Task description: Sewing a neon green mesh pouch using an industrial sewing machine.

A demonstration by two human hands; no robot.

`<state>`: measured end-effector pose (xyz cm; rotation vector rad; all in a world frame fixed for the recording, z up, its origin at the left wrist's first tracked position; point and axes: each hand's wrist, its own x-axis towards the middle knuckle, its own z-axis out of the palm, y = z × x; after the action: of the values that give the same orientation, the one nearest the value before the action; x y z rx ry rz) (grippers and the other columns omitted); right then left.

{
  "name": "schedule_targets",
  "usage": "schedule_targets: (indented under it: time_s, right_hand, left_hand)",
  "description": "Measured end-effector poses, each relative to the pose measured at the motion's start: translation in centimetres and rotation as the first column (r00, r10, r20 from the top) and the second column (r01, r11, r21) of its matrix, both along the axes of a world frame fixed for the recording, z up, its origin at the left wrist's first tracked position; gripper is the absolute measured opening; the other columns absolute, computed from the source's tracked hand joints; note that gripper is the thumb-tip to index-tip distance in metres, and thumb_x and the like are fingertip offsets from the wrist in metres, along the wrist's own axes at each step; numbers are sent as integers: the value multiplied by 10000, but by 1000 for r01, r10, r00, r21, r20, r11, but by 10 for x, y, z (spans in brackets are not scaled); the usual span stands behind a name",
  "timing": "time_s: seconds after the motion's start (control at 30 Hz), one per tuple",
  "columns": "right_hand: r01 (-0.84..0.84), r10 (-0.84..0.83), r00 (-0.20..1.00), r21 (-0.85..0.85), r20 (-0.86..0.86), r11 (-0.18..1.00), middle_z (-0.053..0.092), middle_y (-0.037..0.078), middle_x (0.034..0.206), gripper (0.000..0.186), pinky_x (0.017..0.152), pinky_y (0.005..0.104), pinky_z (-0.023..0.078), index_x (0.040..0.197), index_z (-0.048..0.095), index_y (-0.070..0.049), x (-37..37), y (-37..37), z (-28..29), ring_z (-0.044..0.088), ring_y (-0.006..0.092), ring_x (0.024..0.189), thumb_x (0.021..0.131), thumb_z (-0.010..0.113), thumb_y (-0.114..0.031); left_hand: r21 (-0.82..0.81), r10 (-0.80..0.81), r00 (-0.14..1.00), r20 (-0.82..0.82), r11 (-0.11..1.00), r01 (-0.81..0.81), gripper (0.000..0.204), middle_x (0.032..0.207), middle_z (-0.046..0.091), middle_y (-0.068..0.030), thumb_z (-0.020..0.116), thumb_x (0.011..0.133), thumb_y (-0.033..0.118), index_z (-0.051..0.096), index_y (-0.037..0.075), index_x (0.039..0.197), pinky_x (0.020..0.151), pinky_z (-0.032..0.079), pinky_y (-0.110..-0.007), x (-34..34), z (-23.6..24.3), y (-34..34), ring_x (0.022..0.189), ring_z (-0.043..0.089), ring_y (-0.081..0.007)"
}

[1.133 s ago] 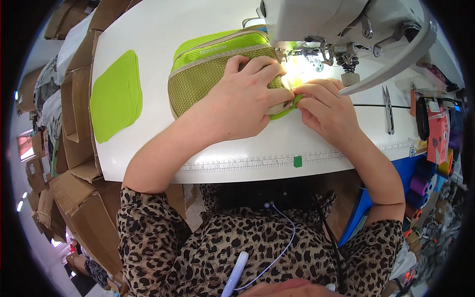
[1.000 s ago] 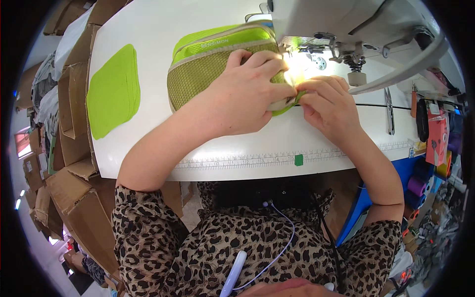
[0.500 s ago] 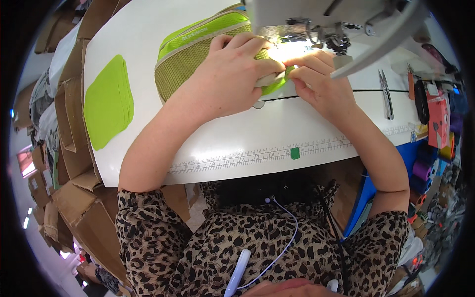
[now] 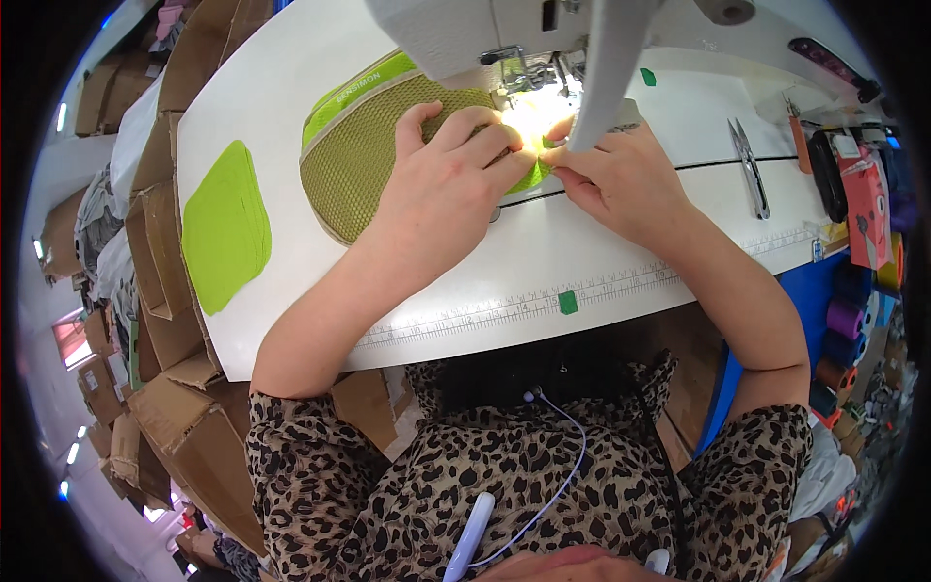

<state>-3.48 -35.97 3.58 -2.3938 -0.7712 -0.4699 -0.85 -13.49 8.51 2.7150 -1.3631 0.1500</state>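
A lime-green and olive mesh pouch [image 4: 354,175] lies on the white table at the sewing machine [image 4: 456,39]. My left hand [image 4: 441,189] rests on the mesh, its bent fingers closed on the pouch's edge near the lit needle area. My right hand [image 4: 626,179] pinches the pouch's lime edge [image 4: 533,177] just right of the left fingertips. Glare from the machine's lamp hides the needle, and a curved grey part of the machine covers some of the right fingers.
A stack of lime fabric pieces [image 4: 228,228] lies at the left. Thread snips [image 4: 749,170] and a pink box [image 4: 865,209] are at the right. A ruler strip [image 4: 524,308] runs along the near edge. Cardboard boxes [image 4: 194,436] stand left of the table, thread spools [image 4: 846,318] at the right.
The whole view has shifted a little. The pouch sits differently under my left hand, showing more mesh and less of its zipped top. Both hands keep hold of its edge.
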Motion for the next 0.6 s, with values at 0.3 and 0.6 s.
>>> schedule_targets:
  time_s: [0.3, 0.6]
  right_hand:
    - [-11, 10, 1000, -36, -12, 999, 652, -10, 1023, 113, 891, 384, 469, 890, 695, -99, -1, -1, 1, 587, 203, 991, 789, 746, -114]
    - [-25, 24, 1000, -71, -19, 997, 650, -1, 1090, 163, 906, 386, 461, 948, 704, -104, -2, -1, 4, 591, 216, 977, 788, 725, -83]
  left_hand:
    - [-57, 76, 997, 10, 996, -76, 479, 1198, 617, 13, 676, 715, -18, 716, 169, 1153, 1068, 296, -481, -11, -5, -6, 1236, 526, -201]
    - [-163, 86, 996, 29, 983, -80, 283, 1168, 620, -45, 612, 822, 67, 706, 114, 1084, 1098, 313, -522, -13, -15, -6, 1248, 508, -234]
